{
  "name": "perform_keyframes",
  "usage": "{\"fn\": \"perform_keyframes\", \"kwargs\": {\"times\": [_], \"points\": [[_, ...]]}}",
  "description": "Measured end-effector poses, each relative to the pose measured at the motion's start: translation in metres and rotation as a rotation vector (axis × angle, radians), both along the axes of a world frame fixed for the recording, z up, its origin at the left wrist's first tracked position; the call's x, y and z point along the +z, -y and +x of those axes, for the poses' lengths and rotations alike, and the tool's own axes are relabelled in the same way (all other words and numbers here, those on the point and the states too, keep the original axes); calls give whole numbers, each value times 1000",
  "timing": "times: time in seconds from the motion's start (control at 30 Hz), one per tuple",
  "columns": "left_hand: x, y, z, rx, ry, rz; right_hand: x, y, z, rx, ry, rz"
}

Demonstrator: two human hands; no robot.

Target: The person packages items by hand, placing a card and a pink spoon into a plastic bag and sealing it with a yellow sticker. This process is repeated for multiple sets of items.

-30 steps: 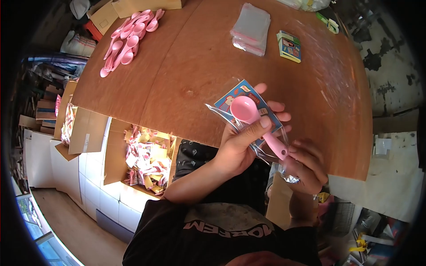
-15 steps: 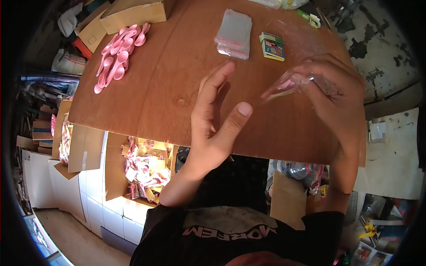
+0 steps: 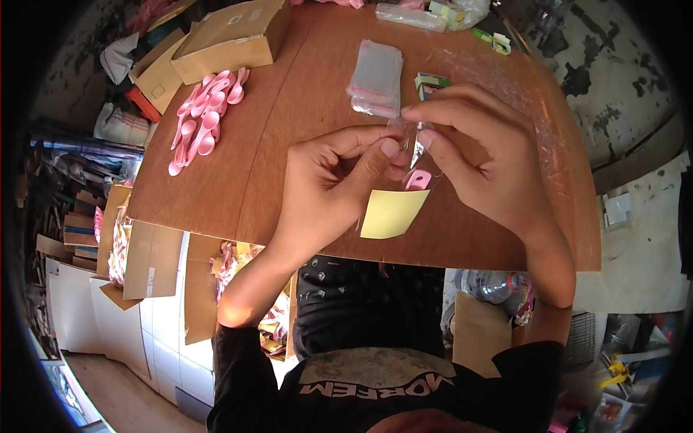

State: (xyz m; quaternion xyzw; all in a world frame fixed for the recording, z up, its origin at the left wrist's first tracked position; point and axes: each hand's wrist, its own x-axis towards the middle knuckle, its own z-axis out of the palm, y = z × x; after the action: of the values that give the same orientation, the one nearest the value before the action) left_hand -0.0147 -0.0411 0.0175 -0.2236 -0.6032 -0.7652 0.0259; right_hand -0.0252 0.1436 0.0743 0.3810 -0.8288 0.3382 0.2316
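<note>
My left hand is closed, thumb and fingers pinching one side of a clear plastic bag near its top. On the bag's other side my right hand is closed too, its thumb and index finger at the upper edge. In the bag, the holed end of a pink spoon shows above a plain yellow card; the rest of the spoon is hidden. Just behind my hands lie a stack of clear bags and a stack of printed cards, partly covered by my right hand.
Several pink spoons lie in a pile on the left of the brown table. A cardboard box stands behind them. Below the front edge, an open carton holds packed items. A green-and-white object is at the back right.
My right hand has brought the bag with the spoon and card leftward to the middle. My left hand has gone from open to pinching it. The view has shifted slightly.
</note>
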Motion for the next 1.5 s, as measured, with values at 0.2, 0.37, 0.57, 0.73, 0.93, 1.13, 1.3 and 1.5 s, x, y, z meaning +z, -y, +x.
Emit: {"fn": "perform_keyframes", "kwargs": {"times": [0.2, 0.37, 0.57, 0.73, 0.93, 1.13, 1.3, 1.5], "points": [[1, -4, 5, 0, -35, -194, 5, -4, 2, -28, -322, 223], [0, -8, 3, -33, -229, -297, 8, -4, 10, -56, -402, 361], [7, -5, 6, 23, -326, -412, 9, -16, 7, 4, -60, 131], [2, -4, 10, -34, -281, -225, 2, -21, 12, 171, 483, -416], [-2, -2, 14, 52, -237, 71, 27, -87, -24, 343, 655, -640], [-2, -2, 10, 68, -219, -158, -38, -190, -117, -494, 632, 145], [-2, -1, 4, 167, -200, -163, -85, -214, -115, -927, 52, 234], [-8, -12, -6, 16, -92, -10, -36, -97, -27, -57, 376, -36]]}}
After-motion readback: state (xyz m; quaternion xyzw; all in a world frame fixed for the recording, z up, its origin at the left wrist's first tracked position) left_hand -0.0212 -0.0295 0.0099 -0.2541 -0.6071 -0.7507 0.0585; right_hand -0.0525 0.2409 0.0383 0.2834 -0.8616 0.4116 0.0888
